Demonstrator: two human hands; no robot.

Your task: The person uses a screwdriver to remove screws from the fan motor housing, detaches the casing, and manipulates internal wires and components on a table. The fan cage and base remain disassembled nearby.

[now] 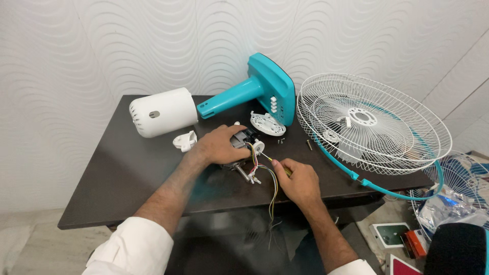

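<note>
My left hand (220,146) grips a small fan motor (245,140) lying on the dark table (127,168). Coloured wires (273,184) trail from the motor toward the table's front edge. My right hand (298,182) holds a thin screwdriver (267,158) whose tip points at the motor's right end. A metal shaft (243,173) sticks out of the motor toward me, between my two hands.
A white cylindrical motor cover (162,112) lies at the back left, a small white part (185,140) beside it. A teal fan base (260,90) and white round plate (267,124) sit behind the motor. Stacked white wire grilles (372,125) overhang the right edge. Loose screws (308,144) lie nearby.
</note>
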